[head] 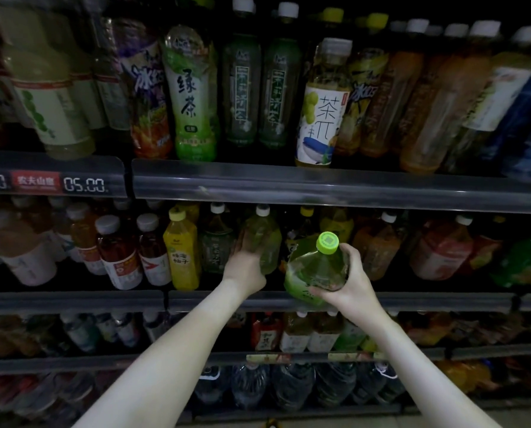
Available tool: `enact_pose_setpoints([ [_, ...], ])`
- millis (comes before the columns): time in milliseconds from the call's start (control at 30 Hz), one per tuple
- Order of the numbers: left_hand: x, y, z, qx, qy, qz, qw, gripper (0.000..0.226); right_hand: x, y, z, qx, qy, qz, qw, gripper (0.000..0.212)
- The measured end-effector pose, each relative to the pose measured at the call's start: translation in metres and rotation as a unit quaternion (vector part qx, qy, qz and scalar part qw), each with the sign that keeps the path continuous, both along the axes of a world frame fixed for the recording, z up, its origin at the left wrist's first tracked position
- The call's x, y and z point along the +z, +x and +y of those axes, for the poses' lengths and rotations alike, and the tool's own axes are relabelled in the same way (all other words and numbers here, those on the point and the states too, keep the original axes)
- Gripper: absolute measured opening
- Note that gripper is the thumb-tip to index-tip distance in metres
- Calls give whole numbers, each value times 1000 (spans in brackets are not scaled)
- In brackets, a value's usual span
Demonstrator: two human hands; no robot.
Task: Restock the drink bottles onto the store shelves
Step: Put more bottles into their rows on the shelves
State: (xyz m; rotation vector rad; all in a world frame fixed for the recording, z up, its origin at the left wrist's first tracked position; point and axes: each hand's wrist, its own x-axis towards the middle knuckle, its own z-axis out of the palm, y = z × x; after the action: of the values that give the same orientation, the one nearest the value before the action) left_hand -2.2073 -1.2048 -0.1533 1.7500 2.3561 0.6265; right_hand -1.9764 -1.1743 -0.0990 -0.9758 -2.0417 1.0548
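Held in front of the middle shelf (72, 301), just above its front rail: a green bottle (313, 273) with a lime-green cap (328, 241). Tilted, with the cap toward the camera and the bottom toward the shelf. Gripped from the right by the right hand (350, 282), with fingers curled round the body from the shoulder beside the cap down to the underside.

Just to the left, upright on the same shelf at the front of its row: a pale green bottle (265, 239) with a white cap. Clasped on its left side by the left hand (245, 267), with fingers bent round the body; thumb hidden.

Further left on this shelf, a yellow bottle (182, 254), then dark red bottles (119, 251) with white caps. To the right, orange and red bottles, too blurred to read.

On the upper shelf (320, 186), rows of tea bottles, among them a white-label bottle (323, 106) close to the front edge. On the left part of that rail, a price tag (85, 184) showing 05.00.

Below, two more shelves: small bottles on one, and at the bottom big clear water bottles (289, 387). Dim light over all.
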Motion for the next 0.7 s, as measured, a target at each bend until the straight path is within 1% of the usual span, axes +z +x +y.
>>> enact_pose_setpoints([
  [100, 9, -3, 2, -14, -9, -10, 1000, 78, -1, 1, 6, 0, -2, 3, 1000, 94],
  [200, 17, -8, 10, -24, -48, 8, 999, 80, -2, 1, 10, 0, -5, 5, 1000, 94],
  [267, 18, -8, 16, -23, -78, 9, 997, 78, -2, 2, 12, -2, -5, 5, 1000, 94],
  [333, 17, -5, 16, -11, -85, 11, 996, 77, -3, 4, 12, -4, -4, 7, 1000, 94],
  [433, 17, -1, 7, 0, -47, 32, 998, 80, -5, 7, 13, -7, -12, 8, 1000, 93],
  [533, 12, 5, -6, -18, 1, 53, 998, 80, -6, 6, 13, -7, -16, 8, 1000, 95],
  [700, 10, 9, -19, -32, 9, 64, 997, 81, -5, 1, 10, -3, -16, 9, 1000, 93],
])
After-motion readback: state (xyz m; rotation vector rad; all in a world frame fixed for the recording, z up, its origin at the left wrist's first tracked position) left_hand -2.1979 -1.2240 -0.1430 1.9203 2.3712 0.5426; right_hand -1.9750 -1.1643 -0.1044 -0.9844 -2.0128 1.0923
